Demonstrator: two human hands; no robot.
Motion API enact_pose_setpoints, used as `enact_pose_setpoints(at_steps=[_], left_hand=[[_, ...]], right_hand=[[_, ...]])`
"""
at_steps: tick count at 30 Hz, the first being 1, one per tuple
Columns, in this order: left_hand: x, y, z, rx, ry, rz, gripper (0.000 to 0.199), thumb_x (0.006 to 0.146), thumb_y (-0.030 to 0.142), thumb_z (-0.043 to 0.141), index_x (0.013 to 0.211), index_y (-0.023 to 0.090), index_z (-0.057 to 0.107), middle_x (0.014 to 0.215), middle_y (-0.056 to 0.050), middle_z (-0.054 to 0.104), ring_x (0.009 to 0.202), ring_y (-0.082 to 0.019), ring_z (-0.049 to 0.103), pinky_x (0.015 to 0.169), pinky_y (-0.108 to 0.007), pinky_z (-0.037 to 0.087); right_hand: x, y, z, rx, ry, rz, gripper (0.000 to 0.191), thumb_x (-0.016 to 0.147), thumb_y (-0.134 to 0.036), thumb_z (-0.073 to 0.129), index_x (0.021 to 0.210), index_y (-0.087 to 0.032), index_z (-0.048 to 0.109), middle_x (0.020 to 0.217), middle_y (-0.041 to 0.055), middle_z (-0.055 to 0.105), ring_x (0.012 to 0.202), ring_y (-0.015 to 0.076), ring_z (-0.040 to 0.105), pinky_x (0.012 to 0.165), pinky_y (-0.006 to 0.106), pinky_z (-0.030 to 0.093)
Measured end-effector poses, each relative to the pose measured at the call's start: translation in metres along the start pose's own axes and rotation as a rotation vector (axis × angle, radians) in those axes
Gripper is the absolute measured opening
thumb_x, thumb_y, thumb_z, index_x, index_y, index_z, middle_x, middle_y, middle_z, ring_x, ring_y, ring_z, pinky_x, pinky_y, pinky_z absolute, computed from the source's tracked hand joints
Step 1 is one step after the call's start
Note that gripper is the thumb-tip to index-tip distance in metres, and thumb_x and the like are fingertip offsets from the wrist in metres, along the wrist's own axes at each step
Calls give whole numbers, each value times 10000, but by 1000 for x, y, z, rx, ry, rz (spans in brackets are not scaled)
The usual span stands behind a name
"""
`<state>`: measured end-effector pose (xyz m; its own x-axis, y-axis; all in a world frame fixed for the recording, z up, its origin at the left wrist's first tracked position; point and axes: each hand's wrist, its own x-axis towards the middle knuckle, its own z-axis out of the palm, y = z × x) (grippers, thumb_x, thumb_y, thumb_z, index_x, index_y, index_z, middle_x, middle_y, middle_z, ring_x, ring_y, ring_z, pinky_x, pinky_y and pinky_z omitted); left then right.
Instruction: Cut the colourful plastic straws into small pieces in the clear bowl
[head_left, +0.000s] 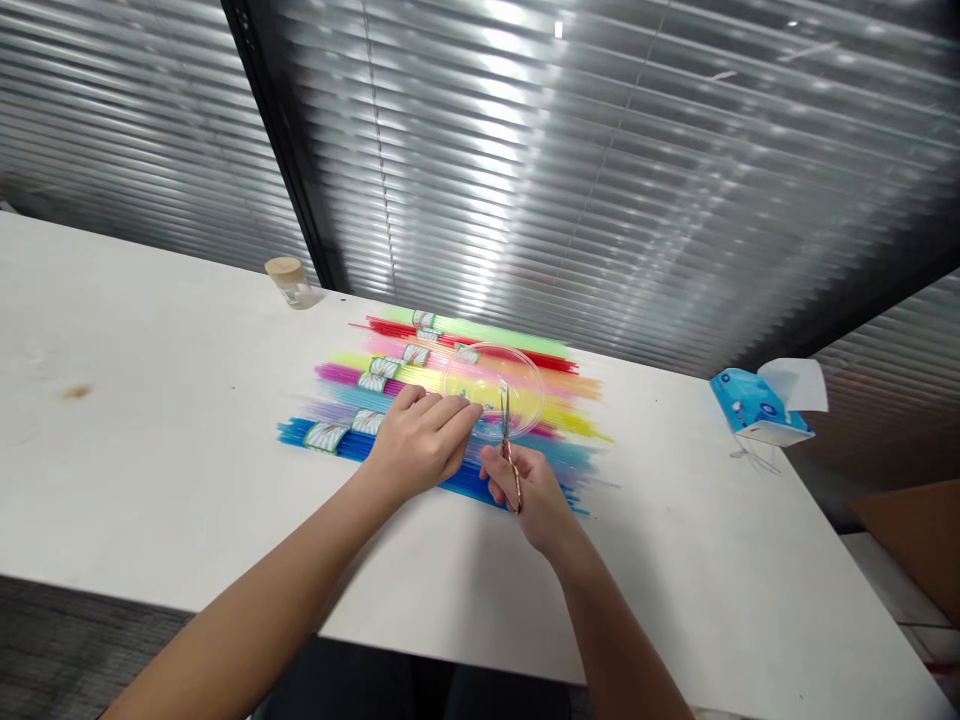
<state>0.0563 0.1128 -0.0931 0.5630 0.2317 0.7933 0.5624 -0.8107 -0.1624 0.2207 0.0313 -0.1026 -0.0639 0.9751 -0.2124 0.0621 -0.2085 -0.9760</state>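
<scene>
My right hand point(527, 490) grips a pair of small scissors point(506, 425) with copper-coloured handles, blades pointing away from me. Beside it, my left hand point(424, 440) is closed in a pinch near the blades; whatever it may hold is too small or hidden to make out. Just beyond both hands sits a round clear plastic dish point(534, 385) with a few tiny bits in it. Under and around the dish lie bundles of long thin plastic sticks: blue point(472, 482), red point(544, 358), yellow point(577, 420) and other colours. Paper labels point(325, 436) wrap several bundles at their left part.
The white table point(150, 440) carries everything. A small jar with a wooden-looking lid point(285, 267) stands at the back left. At the right edge is a blue tissue box point(750, 405) with a tissue sticking out. Blinds point(480, 170) rise behind; a cardboard box point(915, 535) is at lower right.
</scene>
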Motion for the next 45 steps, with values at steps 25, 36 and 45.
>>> enact_pose_setpoints(at_steps=[25,36,45], left_hand=[[-2,1,2,-14,-12,-33,171,880,95,533,1016,168,605,844,-4,719,635,-133,587,623,-322,339],[-1,2,0,-19,-24,-20,159,895,106,521,1018,165,603,846,-5,716,664,-135,608,629,-327,341],[-2,1,1,-19,-32,-22,161,894,108,507,1001,166,613,816,-4,704,647,-131,594,623,-333,329]], right_hand=[[-2,-3,3,-46,42,23,457,849,-583,669,697,-203,465,569,-54,391,541,106,304,526,266,246],[-2,-3,3,-27,52,7,431,841,-569,685,698,-192,531,566,-46,396,549,110,302,522,270,232],[-1,-3,2,-21,33,-3,481,846,-613,665,671,-194,506,556,-39,401,549,115,306,517,274,230]])
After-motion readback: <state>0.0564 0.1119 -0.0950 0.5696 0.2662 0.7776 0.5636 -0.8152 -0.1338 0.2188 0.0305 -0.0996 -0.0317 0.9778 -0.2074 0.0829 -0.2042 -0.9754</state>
